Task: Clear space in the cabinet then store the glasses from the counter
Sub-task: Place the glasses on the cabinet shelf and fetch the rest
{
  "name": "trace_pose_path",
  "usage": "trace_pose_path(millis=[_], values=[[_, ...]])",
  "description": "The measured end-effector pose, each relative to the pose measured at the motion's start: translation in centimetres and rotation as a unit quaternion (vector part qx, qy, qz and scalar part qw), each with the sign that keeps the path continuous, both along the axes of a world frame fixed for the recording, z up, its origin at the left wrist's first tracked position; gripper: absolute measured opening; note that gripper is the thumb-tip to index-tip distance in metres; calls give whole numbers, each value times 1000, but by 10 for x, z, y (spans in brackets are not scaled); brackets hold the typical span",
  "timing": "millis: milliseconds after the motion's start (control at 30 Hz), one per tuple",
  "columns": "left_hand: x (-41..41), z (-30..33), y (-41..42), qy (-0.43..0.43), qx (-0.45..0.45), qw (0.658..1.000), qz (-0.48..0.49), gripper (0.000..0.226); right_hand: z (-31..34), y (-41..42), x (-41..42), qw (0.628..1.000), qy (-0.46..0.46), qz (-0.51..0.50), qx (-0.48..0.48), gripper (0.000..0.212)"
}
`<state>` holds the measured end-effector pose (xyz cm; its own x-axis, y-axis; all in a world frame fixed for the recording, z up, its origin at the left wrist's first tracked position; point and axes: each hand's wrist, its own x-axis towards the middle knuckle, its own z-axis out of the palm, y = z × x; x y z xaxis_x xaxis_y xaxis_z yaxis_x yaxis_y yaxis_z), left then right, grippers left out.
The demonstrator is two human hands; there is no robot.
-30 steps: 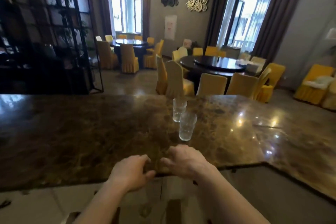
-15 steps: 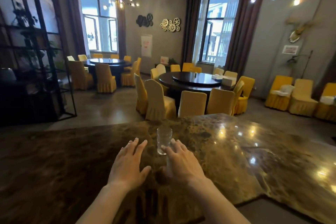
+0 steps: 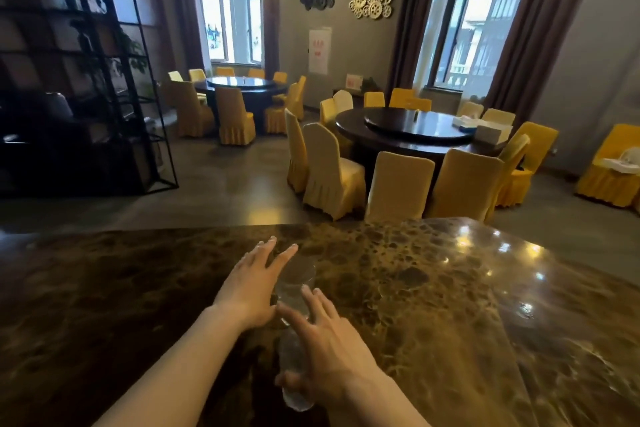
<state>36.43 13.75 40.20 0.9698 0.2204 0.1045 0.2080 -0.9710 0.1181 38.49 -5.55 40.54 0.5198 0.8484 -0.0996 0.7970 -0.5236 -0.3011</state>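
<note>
Two clear drinking glasses stand close together on the dark marble counter (image 3: 433, 288). The far glass (image 3: 300, 282) is partly covered by my left hand (image 3: 254, 288), which lies flat against its left side with fingers spread. The near glass (image 3: 295, 395) sits under my right hand (image 3: 329, 347). That hand's thumb rests against the near glass's left side while its fingers stretch forward, apart, toward the far glass. Neither hand is closed around a glass. No cabinet is in view.
Beyond the counter's far edge is a dining room with round dark tables (image 3: 408, 130) and yellow-covered chairs (image 3: 398, 184). A black metal shelving frame (image 3: 104, 80) stands at the left. The counter's right part angles away with bright reflections.
The view has tilted up and closer. Both hands have moved forward from the counter's near edge to the two glasses, and the left hand now touches the far glass.
</note>
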Motion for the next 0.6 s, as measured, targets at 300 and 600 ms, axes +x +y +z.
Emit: trace_pose_path(millis=[300, 600], values=[[37, 8, -5, 127, 12, 989, -75, 105, 0, -5, 11, 994, 38, 101, 9, 87], [18, 2, -16, 47, -33, 998, 0, 77, -3, -9, 14, 990, 7, 138, -6, 95]])
